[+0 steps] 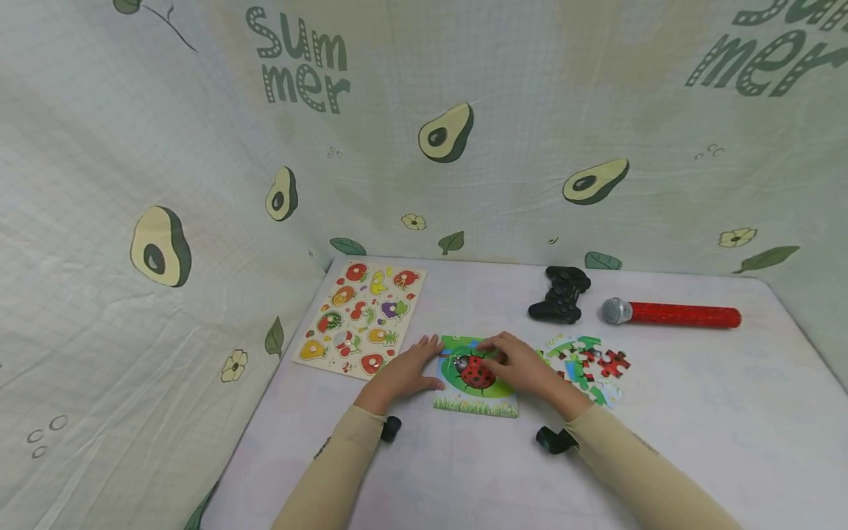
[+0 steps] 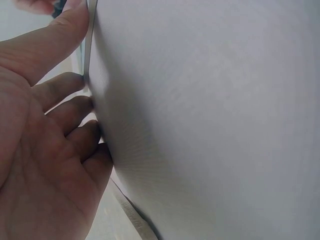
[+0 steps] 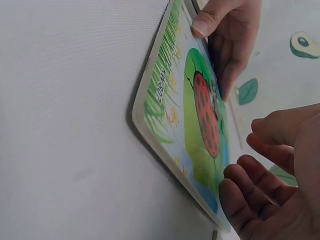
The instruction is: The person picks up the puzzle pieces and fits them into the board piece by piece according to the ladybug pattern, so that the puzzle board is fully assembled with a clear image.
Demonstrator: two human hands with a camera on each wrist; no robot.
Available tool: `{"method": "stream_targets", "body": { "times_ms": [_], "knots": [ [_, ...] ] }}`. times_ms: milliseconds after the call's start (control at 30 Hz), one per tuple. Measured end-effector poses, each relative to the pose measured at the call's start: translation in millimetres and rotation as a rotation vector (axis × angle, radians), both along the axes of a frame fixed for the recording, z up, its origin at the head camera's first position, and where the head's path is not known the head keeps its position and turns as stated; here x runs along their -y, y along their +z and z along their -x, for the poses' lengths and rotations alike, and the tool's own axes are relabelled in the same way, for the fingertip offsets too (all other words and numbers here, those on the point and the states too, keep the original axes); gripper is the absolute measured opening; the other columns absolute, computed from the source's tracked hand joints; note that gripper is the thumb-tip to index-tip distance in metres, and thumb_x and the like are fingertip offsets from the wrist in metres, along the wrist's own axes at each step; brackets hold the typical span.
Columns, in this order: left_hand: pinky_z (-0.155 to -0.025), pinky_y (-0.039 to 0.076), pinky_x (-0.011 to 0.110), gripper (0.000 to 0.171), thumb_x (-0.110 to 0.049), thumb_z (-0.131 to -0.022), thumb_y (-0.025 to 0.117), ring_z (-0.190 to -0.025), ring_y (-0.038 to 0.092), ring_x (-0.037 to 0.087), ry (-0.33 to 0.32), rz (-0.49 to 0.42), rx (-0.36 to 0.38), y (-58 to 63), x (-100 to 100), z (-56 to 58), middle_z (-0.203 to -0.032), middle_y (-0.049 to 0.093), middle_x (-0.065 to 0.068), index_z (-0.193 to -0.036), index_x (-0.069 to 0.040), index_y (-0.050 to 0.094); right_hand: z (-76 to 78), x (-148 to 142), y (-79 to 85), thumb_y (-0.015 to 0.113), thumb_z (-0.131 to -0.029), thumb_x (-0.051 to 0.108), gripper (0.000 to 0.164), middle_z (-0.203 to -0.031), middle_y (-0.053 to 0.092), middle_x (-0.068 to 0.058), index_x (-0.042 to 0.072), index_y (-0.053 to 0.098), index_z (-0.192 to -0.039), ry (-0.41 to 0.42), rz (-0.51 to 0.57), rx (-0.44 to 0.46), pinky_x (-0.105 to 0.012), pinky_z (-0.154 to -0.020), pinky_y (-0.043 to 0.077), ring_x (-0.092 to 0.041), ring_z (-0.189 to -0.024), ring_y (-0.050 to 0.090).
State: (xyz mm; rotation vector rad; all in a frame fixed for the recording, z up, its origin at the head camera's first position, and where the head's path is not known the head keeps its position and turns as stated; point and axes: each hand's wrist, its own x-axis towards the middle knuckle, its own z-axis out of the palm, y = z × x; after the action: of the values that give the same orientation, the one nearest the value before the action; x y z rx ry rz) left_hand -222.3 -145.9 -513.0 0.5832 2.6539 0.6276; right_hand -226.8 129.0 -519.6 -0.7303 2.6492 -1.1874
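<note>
While on table: 2 hands (image 1: 464, 372), 1 ladybug puzzle (image 1: 477, 379).

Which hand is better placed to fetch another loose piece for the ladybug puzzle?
Probably the right hand: the loose puzzle pieces lie just beside it, while the left hand steadies the ladybug puzzle at its far edge.

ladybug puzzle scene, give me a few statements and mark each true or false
1. The left hand rests at the left edge of the ladybug puzzle. True.
2. The right hand holds the microphone. False: it lies on the puzzle; the microphone sits apart, further right.
3. Loose puzzle pieces lie right of the puzzle. True.
4. The black game controller lies on the fruit peg board. False: it lies on the table beside the microphone.
</note>
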Motion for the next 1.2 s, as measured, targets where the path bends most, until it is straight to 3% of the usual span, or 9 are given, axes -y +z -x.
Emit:
{"method": "stream_targets", "body": {
  "times_ms": [633, 967, 1200],
  "knots": [
    [-0.124, 0.024, 0.046, 0.084, -0.041, -0.091, 0.076, -0.156, 0.015, 0.024, -0.005, 0.007, 0.0, -3.7, 1, 0.3, -0.168, 0.023, 0.004, -0.16, -0.016, 0.036, -14.4, -60, 7.9, 0.067, -0.1, 0.016, 0.027, -0.109, 0.064, -0.001, 0.008, 0.068, -0.126, -0.104, -0.05, -0.044, -0.03, -0.068, 0.05, -0.011, -0.087, 0.058],
    [-0.124, 0.024, 0.044, 0.084, -0.042, -0.09, 0.076, -0.156, 0.015, 0.022, 0.012, 0.02, 0.006, -5.7, 1, 0.6, -0.168, 0.022, 0.002, -0.16, -0.018, 0.036, -24.7, -96, 13.1, 0.069, -0.097, 0.015, 0.031, -0.117, 0.064, -0.006, 0.007, 0.067, -0.128, -0.167, -0.14, -0.034, -0.037, -0.077, 0.052, -0.017, -0.093, 0.06],
    [-0.124, 0.024, 0.046, 0.084, -0.041, -0.09, 0.076, -0.156, 0.016, 0.024, 0.003, 0.019, -0.004, -3.5, 0, 0.4, -0.168, 0.023, 0.004, -0.16, -0.016, 0.036, -28.2, -119, 7.6, 0.076, -0.092, 0.016, 0.041, -0.122, 0.063, -0.013, 0.005, 0.066, -0.131, -0.194, -0.197, -0.049, -0.038, -0.078, 0.051, -0.022, -0.096, 0.056]
  ]
}}
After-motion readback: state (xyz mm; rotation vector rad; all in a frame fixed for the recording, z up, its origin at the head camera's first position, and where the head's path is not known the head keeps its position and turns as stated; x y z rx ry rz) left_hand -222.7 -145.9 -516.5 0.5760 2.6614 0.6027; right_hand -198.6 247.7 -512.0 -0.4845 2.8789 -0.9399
